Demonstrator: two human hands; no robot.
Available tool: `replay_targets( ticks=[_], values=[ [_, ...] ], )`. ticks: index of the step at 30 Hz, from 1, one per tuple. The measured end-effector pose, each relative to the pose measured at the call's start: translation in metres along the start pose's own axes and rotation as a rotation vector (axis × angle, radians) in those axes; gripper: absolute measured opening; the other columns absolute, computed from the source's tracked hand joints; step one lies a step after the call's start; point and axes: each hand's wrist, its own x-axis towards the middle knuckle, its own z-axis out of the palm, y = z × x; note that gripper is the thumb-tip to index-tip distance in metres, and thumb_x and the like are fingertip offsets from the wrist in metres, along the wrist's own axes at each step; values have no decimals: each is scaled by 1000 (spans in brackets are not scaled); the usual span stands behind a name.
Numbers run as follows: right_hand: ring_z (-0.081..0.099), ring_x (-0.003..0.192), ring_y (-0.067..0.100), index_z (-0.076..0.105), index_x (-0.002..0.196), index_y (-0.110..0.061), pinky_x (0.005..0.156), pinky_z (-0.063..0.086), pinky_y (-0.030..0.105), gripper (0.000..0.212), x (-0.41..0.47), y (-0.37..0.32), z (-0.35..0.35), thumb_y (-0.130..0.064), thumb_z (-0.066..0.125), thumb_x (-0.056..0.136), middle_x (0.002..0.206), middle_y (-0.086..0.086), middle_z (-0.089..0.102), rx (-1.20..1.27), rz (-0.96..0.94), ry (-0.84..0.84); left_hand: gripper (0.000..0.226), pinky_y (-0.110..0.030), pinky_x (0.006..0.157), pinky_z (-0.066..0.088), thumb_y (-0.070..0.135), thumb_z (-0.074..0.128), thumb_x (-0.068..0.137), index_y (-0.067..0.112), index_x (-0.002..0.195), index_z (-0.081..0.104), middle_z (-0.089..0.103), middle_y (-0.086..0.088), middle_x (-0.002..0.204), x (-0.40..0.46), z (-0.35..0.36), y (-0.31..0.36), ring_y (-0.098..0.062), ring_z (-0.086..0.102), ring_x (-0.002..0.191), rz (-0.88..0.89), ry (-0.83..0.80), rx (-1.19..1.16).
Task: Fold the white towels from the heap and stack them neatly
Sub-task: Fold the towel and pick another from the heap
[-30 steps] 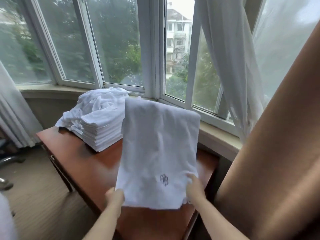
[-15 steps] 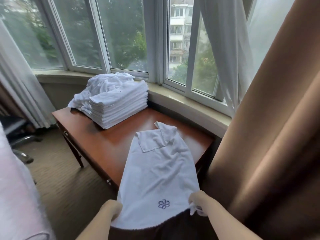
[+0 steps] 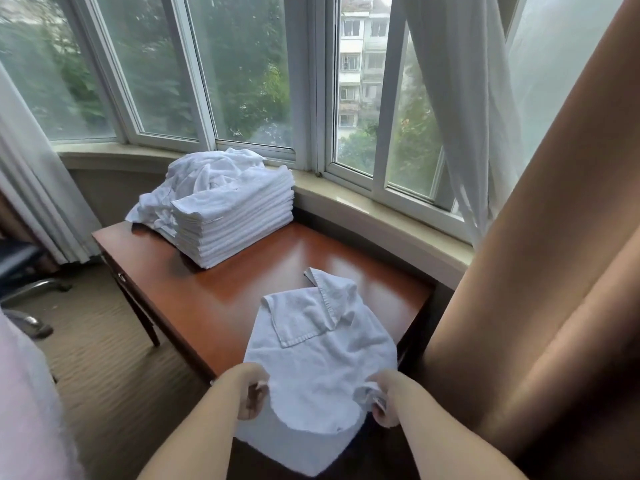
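Both arms reach forward, left hand and right hand pinching the towel.

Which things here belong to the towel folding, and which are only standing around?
Belonging to the job:
towel, held by left hand and right hand
folded stack
unfolded heap
table

Only around:
curtains
office chair

Both forearms reach forward, near bottom of view. Left hand fingers curled, pinching towel edge; right hand likewise, grip partly hidden by cloth.
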Motion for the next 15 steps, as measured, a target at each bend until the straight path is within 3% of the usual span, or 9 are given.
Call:
replay_targets(
  ticks=[2,5,7,9,12,13,15],
  values=[
    [44,52,20,54,80,-3,49,35,27,18,6,-29,16,-18,62,87,62,7,49,-83,-60,53,22,-29,56,46,14,48,95,1,81,58,60,-10,56,7,-3,31,-20,56,53,71,10,17],
    [38,49,19,56,88,0,51,32,30,19,25,-63,34,-19,57,90,58,10,43,-101,-64,71,24,-43,70,51,21,49,96,-2,98,57,65,-16,88,26,-12,69,-28,63,78,137,29,76],
    [38,51,20,53,92,1,51,32,34,19,38,-75,45,-18,55,90,64,13,45,-63,-29,74,30,-48,75,51,24,49,97,-3,109,54,63,-19,100,37,-19,85,-31,62,85,107,31,104],
    [38,56,22,45,81,-3,52,31,36,22,40,-90,57,-20,51,92,69,12,43,26,-37,-13,29,-48,76,49,24,49,98,-1,108,55,61,-19,100,43,-22,105,-31,60,84,102,-22,43],
    [45,56,22,44,79,-12,53,38,29,14,2,-147,76,-16,48,91,73,11,45,119,-365,-78,29,-36,69,48,25,42,103,7,86,56,55,-13,84,23,-26,171,-25,54,73,393,-267,-378],
    [46,52,21,45,78,-16,49,39,24,13,-24,-176,82,-13,48,90,71,9,45,211,-539,-103,32,-33,68,49,26,37,104,8,85,55,55,-11,84,2,-29,200,-23,54,73,574,-366,-520],
    [48,51,21,48,80,-18,46,40,22,16,-90,-228,88,-9,45,92,73,8,46,468,-895,-274,27,-34,80,51,27,38,103,12,92,58,60,-10,91,-56,-39,251,-22,58,83,891,-544,-807]
  ],
)
